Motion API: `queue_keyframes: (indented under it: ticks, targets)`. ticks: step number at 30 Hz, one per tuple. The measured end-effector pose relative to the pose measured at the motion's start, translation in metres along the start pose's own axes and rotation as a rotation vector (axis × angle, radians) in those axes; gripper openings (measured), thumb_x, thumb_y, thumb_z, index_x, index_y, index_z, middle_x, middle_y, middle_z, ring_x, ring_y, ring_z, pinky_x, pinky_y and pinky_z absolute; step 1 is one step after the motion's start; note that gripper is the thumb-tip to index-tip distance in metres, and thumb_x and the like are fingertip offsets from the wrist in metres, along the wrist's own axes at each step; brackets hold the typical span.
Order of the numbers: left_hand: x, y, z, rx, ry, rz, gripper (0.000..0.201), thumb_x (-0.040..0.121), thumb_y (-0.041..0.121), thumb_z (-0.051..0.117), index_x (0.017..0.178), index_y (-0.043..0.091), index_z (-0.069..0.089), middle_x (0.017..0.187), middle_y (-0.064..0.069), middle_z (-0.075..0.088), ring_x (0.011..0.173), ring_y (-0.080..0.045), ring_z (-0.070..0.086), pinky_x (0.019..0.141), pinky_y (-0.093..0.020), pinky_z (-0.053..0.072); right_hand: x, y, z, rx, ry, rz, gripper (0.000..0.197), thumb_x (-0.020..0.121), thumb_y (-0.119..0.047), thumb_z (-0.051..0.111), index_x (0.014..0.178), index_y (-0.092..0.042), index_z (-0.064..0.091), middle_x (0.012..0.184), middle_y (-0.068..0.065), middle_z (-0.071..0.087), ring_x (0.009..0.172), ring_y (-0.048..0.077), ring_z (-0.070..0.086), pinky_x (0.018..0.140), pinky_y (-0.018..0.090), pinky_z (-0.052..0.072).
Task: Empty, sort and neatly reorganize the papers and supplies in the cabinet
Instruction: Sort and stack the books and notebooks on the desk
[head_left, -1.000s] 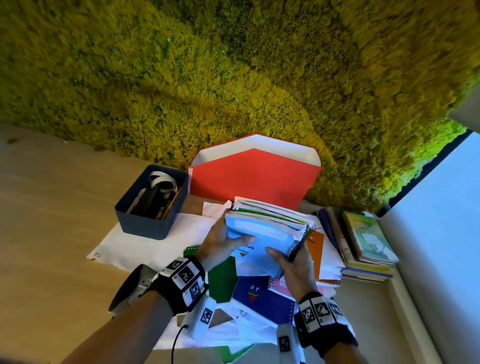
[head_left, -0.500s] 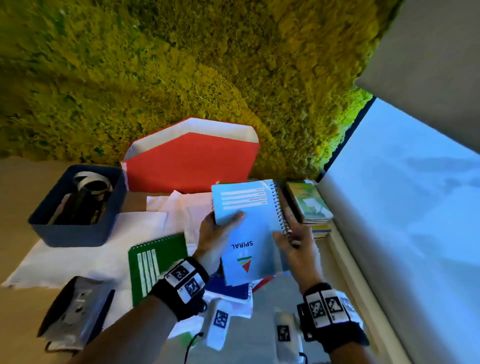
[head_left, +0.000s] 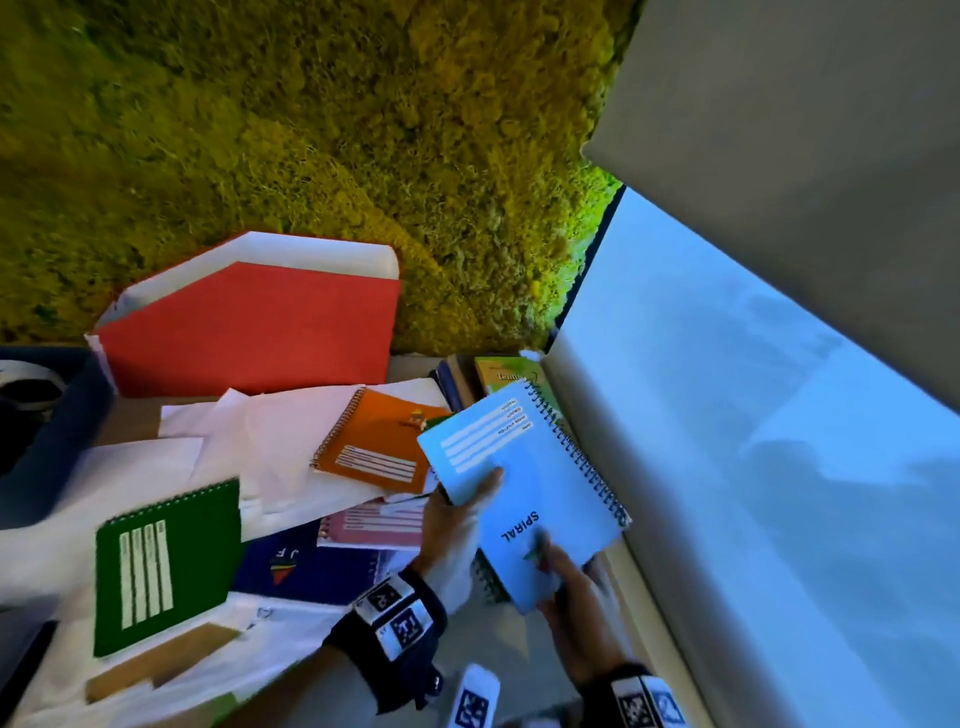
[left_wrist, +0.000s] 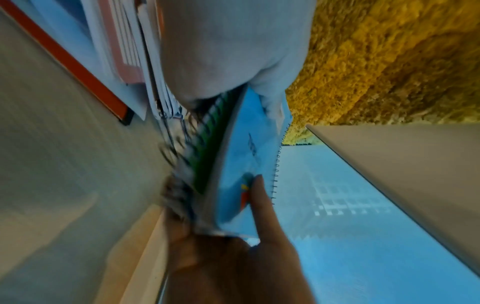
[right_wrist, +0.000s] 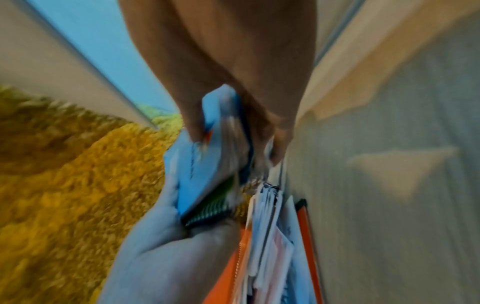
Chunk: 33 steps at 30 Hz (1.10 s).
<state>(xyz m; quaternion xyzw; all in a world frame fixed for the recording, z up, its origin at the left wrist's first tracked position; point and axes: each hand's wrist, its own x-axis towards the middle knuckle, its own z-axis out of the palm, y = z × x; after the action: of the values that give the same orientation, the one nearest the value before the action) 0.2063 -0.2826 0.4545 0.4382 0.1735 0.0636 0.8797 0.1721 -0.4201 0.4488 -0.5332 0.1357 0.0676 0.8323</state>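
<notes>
I hold a small stack of spiral notebooks topped by a light blue one marked SPIRAL (head_left: 524, 488) above the right end of the wooden top. My left hand (head_left: 457, 525) grips its left edge, thumb on the cover. My right hand (head_left: 566, 597) pinches the near corner, thumb on the logo. In the left wrist view the blue notebook (left_wrist: 249, 164) shows a green-edged one under it; the right wrist view shows the same stack (right_wrist: 205, 170). On the surface lie an orange notebook (head_left: 379, 441), a pink one (head_left: 379, 525), a dark blue one (head_left: 301, 566) and a green one (head_left: 166, 566).
A red open envelope (head_left: 249, 327) leans on the moss wall (head_left: 311, 130). A dark blue bin (head_left: 47, 431) of supplies stands at the left. White papers (head_left: 280, 447) are strewn about. A book pile (head_left: 498, 374) sits in the back right corner beside a white wall (head_left: 727, 467).
The notebook stack has moved right, toward the book pile and the wall, with both hands still on it. My view has swung right and the orange notebook now lies uncovered.
</notes>
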Motion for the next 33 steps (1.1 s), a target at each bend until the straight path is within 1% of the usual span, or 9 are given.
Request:
queue_keyframes:
  ticks: [3, 7, 9, 11, 16, 22, 27, 30, 33]
  targets:
    - [0.000, -0.010, 0.004, 0.173, -0.167, -0.059, 0.052, 0.069, 0.030, 0.089, 0.114, 0.013, 0.070, 0.112, -0.005, 0.073, 0.103, -0.021, 0.070, 0.086, -0.037, 0.056, 0.006, -0.027, -0.007, 0.000, 0.028, -0.127, 0.040, 0.084, -0.001, 0.062, 0.123, -0.011, 0.058, 0.119, 0.014, 0.067, 0.107, 0.036, 0.064, 0.090, 0.062, 0.048]
    - [0.019, -0.006, -0.019, 0.583, -0.130, -0.028, 0.057, 0.057, 0.041, 0.093, 0.092, 0.002, 0.070, 0.087, -0.004, 0.072, 0.068, -0.013, 0.067, 0.054, -0.019, 0.048, 0.014, -0.080, -0.024, -0.513, 0.033, -0.421, 0.036, 0.074, -0.014, 0.075, 0.107, -0.022, 0.061, 0.095, 0.003, 0.073, 0.088, 0.018, 0.069, 0.076, 0.040, 0.058]
    - [0.030, 0.000, -0.027, 0.972, 0.081, 0.199, 0.084, 0.042, 0.059, 0.093, 0.099, 0.008, 0.059, 0.100, -0.001, 0.061, 0.088, -0.016, 0.061, 0.071, -0.029, 0.053, 0.014, -0.104, -0.017, -0.853, -0.048, -0.580, 0.033, 0.068, -0.030, 0.073, 0.096, -0.023, 0.057, 0.080, -0.002, 0.067, 0.071, 0.000, 0.062, 0.060, 0.013, 0.047]
    - [0.034, 0.009, -0.021, 1.135, 0.077, 0.423, 0.105, 0.043, 0.055, 0.093, 0.127, 0.010, 0.046, 0.123, 0.002, 0.046, 0.113, -0.015, 0.045, 0.094, -0.031, 0.042, 0.019, -0.120, -0.009, -1.161, -0.118, -0.700, 0.037, 0.066, -0.036, 0.068, 0.098, -0.024, 0.057, 0.078, -0.013, 0.062, 0.066, -0.002, 0.052, 0.055, 0.007, 0.037]
    - [0.032, 0.015, -0.001, 0.815, -0.400, 0.315, 0.083, 0.059, 0.023, 0.093, 0.131, 0.018, 0.052, 0.128, 0.003, 0.062, 0.120, -0.014, 0.057, 0.101, -0.042, 0.048, 0.046, -0.123, 0.000, -1.580, -0.344, -0.715, 0.054, 0.063, -0.050, 0.065, 0.115, -0.032, 0.060, 0.102, -0.008, 0.071, 0.092, 0.017, 0.066, 0.075, 0.035, 0.052]
    - [0.012, -0.018, -0.013, 0.488, -0.335, 0.045, 0.050, 0.069, -0.005, 0.082, 0.115, 0.007, 0.067, 0.111, -0.006, 0.073, 0.107, -0.025, 0.068, 0.093, -0.040, 0.055, 0.061, -0.089, -0.031, -1.111, -0.300, -0.671, 0.066, 0.061, -0.034, 0.083, 0.121, -0.030, 0.056, 0.114, -0.022, 0.061, 0.103, 0.000, 0.061, 0.086, 0.024, 0.053]
    - [0.015, -0.023, -0.014, 0.512, -0.307, 0.016, 0.050, 0.068, -0.005, 0.082, 0.114, 0.009, 0.068, 0.109, -0.003, 0.074, 0.105, -0.017, 0.069, 0.092, -0.037, 0.054, 0.073, -0.037, -0.076, -0.565, -0.243, -0.290, 0.106, 0.053, -0.002, 0.086, 0.141, -0.017, 0.029, 0.127, 0.006, 0.058, 0.111, 0.018, 0.062, 0.084, 0.031, 0.055]
    - [0.017, -0.029, -0.015, 0.564, -0.283, 0.041, 0.056, 0.065, -0.002, 0.084, 0.116, 0.013, 0.065, 0.109, -0.001, 0.074, 0.104, -0.016, 0.069, 0.090, -0.037, 0.055, 0.071, -0.007, -0.086, -0.706, -0.246, -0.209, 0.096, 0.056, -0.029, 0.087, 0.136, -0.033, 0.034, 0.129, -0.005, 0.058, 0.116, 0.007, 0.057, 0.096, 0.033, 0.050]
    - [0.016, -0.034, -0.009, 0.589, -0.266, 0.066, 0.061, 0.064, -0.007, 0.084, 0.117, 0.013, 0.062, 0.108, 0.000, 0.073, 0.104, -0.014, 0.068, 0.080, -0.025, 0.056, 0.073, 0.005, -0.082, -0.833, -0.264, -0.237, 0.084, 0.065, -0.046, 0.073, 0.135, -0.028, 0.031, 0.126, -0.009, 0.052, 0.116, -0.004, 0.049, 0.092, 0.010, 0.043]
